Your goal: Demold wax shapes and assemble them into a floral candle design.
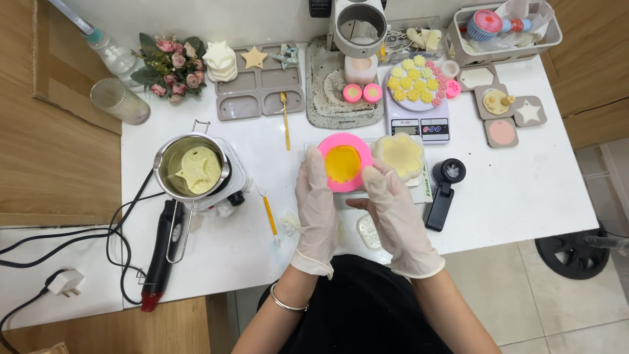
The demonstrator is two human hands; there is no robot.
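A white tabletop [511,190] fills the middle of the frame, with wood panelling at the left and pale floor tiles at the lower right. Just above the frame's centre, a round pink mould [344,163] with a yellow-orange fill sits between two gloved hands. The left hand [316,203] closes its fingers [311,172] against the mould's left rim; the right hand [396,213] presses its fingers [375,178] on the lower right rim. Both hold it, and neither is clearly nearer. The mould is round, so it has no long axis; its open face looks up at the camera.

Touching the mould on the right lies a pale flower-shaped cake [399,155], so there is little room on that side. Above it stands a digital scale [419,124] carrying small yellow flowers, and a black handheld device [444,191] lies right of the hands. To the left, past an orange-handled tool [269,216], a metal pot [191,169] sits on a small hot plate, and a black heat gun [164,252] lies near the tabletop's lower left edge. The clearest room lies toward the bottom of the frame, between the hands and the tabletop's near edge.
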